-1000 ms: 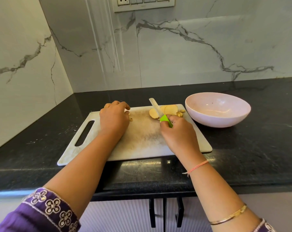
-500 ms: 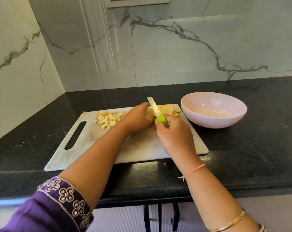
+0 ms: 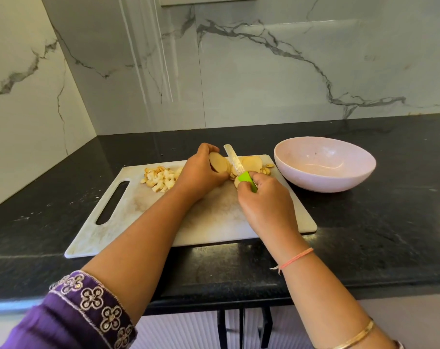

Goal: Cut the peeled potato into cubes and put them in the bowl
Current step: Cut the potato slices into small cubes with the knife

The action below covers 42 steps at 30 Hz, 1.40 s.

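A white cutting board point(image 3: 128, 222) lies on the black counter. My left hand point(image 3: 201, 172) grips a stack of potato slices point(image 3: 218, 162), tilted up off the board. My right hand point(image 3: 266, 197) holds a knife point(image 3: 235, 161) by its green handle, the pale blade pointing away between the lifted slices and more potato slices point(image 3: 251, 162) lying at the board's far right corner. A pile of small potato cubes point(image 3: 161, 178) sits at the board's far left. The pink bowl point(image 3: 324, 163) stands to the right of the board, with nothing in it.
The black counter point(image 3: 377, 235) runs to a marble-patterned wall behind and on the left. The board has a handle slot point(image 3: 112, 202) at its left end. Cabinet doors with dark handles point(image 3: 241, 328) lie below the counter's front edge.
My left hand left the cube pile at the far left, moved right to the slices and lifted a stack of them. The knife hand has stayed almost still.
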Tool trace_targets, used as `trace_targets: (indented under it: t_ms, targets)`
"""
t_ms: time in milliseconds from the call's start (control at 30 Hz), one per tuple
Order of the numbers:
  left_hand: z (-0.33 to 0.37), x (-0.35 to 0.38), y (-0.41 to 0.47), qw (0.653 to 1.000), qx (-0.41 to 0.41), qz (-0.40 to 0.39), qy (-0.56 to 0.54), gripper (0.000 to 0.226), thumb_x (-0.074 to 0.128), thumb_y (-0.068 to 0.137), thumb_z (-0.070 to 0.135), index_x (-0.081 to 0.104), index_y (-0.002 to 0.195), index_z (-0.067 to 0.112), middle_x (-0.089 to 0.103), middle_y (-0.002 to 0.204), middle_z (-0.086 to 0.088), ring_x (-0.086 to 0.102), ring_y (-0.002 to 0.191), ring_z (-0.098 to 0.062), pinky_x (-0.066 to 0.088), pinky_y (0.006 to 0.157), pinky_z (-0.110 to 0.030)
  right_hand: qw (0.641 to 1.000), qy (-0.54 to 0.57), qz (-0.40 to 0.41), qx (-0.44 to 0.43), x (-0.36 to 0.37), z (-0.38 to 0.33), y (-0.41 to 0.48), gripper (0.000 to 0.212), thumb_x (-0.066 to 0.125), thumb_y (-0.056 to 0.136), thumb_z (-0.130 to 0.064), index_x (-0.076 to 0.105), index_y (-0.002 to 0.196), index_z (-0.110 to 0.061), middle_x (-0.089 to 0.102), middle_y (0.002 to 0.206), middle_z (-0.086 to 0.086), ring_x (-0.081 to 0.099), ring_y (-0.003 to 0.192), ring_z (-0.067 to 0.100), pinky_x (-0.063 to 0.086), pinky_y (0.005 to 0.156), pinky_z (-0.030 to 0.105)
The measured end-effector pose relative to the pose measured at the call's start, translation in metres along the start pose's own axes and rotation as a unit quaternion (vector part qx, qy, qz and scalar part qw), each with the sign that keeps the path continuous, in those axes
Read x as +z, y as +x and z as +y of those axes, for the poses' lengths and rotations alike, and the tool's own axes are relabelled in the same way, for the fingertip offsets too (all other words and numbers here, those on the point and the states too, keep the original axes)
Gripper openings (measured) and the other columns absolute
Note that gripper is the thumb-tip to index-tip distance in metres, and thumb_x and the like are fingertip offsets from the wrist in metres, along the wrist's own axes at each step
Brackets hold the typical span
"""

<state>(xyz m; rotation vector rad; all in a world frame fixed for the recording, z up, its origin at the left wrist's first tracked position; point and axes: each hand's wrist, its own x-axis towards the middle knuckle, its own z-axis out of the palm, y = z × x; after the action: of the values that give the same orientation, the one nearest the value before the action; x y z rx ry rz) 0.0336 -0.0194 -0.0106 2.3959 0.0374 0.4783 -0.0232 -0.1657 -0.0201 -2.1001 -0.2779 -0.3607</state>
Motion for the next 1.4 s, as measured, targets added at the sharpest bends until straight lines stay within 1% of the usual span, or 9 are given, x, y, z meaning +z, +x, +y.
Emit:
trace_targets:
  t_ms: [100, 267, 433, 533, 867, 1033, 1167, 1333, 1400]
  targets:
    - [-0.003, -0.007, -0.001, 0.999, -0.022, 0.033, -0.008, 0.059, 0.073, 0.081, 0.025, 0.042, 0.130, 0.017, 0.052, 0.107, 0.005, 0.053, 0.089, -0.010, 0.037, 0.058, -0.010, 1.000, 0.002, -0.001, 0.003, 0.001, -0.001, 0.000, 0.024, 0.044, 0.094, -0.022, 0.054, 0.075, -0.011, 0.045, 0.058, 0.001, 0.041, 0.058, 0.018, 0.028, 0.050, 0.029]
    - [-0.008, -0.015, -0.004, 0.999, -0.029, 0.010, -0.009, 0.057, 0.075, 0.080, 0.025, 0.048, 0.129, 0.019, 0.054, 0.124, 0.002, 0.052, 0.091, -0.008, 0.039, 0.063, -0.010, 1.000, -0.009, 0.003, 0.000, 0.000, 0.000, -0.001, 0.024, 0.044, 0.094, -0.023, 0.061, 0.083, -0.011, 0.044, 0.058, -0.001, 0.040, 0.057, 0.016, 0.026, 0.048, 0.027]
    - [-0.006, -0.016, -0.011, 0.998, -0.035, -0.025, -0.047, 0.060, 0.077, 0.078, 0.022, 0.047, 0.130, 0.019, 0.052, 0.128, -0.001, 0.058, 0.101, -0.015, 0.049, 0.083, -0.024, 1.000, -0.011, 0.007, 0.004, 0.000, -0.001, -0.001, 0.024, 0.044, 0.093, -0.022, 0.064, 0.092, -0.010, 0.049, 0.061, 0.001, 0.044, 0.059, 0.019, 0.027, 0.049, 0.028]
    - [-0.007, -0.015, -0.011, 0.998, -0.031, -0.029, -0.050, 0.060, 0.076, 0.079, 0.021, 0.045, 0.131, 0.019, 0.052, 0.129, 0.000, 0.057, 0.103, -0.015, 0.047, 0.082, -0.022, 1.000, -0.007, 0.006, 0.002, 0.002, -0.003, -0.002, 0.023, 0.044, 0.093, -0.022, 0.064, 0.095, -0.011, 0.051, 0.062, 0.002, 0.045, 0.061, 0.020, 0.029, 0.049, 0.029]
    - [-0.004, -0.020, -0.012, 1.000, 0.000, -0.015, 0.004, 0.057, 0.071, 0.084, 0.017, 0.041, 0.133, 0.019, 0.056, 0.128, 0.000, 0.054, 0.096, -0.009, 0.043, 0.076, -0.017, 1.000, -0.014, 0.006, -0.004, 0.002, -0.003, -0.003, 0.024, 0.044, 0.093, -0.023, 0.061, 0.082, -0.011, 0.044, 0.057, 0.000, 0.043, 0.058, 0.020, 0.026, 0.049, 0.028]
    - [-0.009, -0.027, -0.021, 0.987, 0.017, -0.084, 0.133, 0.061, 0.072, 0.081, 0.036, 0.050, 0.135, 0.018, 0.050, 0.138, 0.000, 0.047, 0.123, -0.019, 0.041, 0.101, -0.031, 1.000, -0.027, 0.004, -0.008, -0.001, -0.002, -0.003, 0.024, 0.044, 0.094, -0.024, 0.063, 0.095, -0.010, 0.051, 0.062, 0.002, 0.049, 0.063, 0.024, 0.032, 0.052, 0.030]
    - [-0.011, -0.031, -0.025, 0.988, -0.011, -0.096, 0.120, 0.082, 0.070, 0.079, 0.039, 0.028, 0.147, 0.024, 0.045, 0.142, 0.004, 0.043, 0.128, -0.020, 0.040, 0.103, -0.035, 0.999, -0.038, -0.008, -0.008, -0.001, -0.005, -0.002, 0.026, 0.044, 0.094, -0.026, 0.064, 0.100, -0.011, 0.054, 0.065, 0.001, 0.051, 0.064, 0.023, 0.031, 0.051, 0.029]
    - [-0.019, -0.034, -0.028, 0.990, -0.029, -0.084, 0.107, 0.079, 0.072, 0.077, 0.040, 0.031, 0.144, 0.025, 0.053, 0.131, 0.006, 0.051, 0.113, -0.017, 0.044, 0.095, -0.032, 0.996, -0.080, -0.040, -0.028, -0.003, -0.010, -0.004, 0.027, 0.044, 0.092, -0.026, 0.048, 0.067, -0.019, 0.043, 0.057, -0.003, 0.044, 0.059, 0.021, 0.023, 0.047, 0.029]
    - [-0.018, -0.031, -0.027, 0.991, -0.031, -0.081, 0.098, 0.080, 0.071, 0.078, 0.042, 0.028, 0.144, 0.027, 0.055, 0.127, 0.008, 0.050, 0.114, -0.017, 0.045, 0.096, -0.034, 0.990, -0.124, -0.060, -0.039, -0.007, -0.013, -0.003, 0.029, 0.044, 0.092, -0.027, 0.044, 0.065, -0.019, 0.041, 0.057, -0.002, 0.042, 0.059, 0.020, 0.023, 0.047, 0.028]
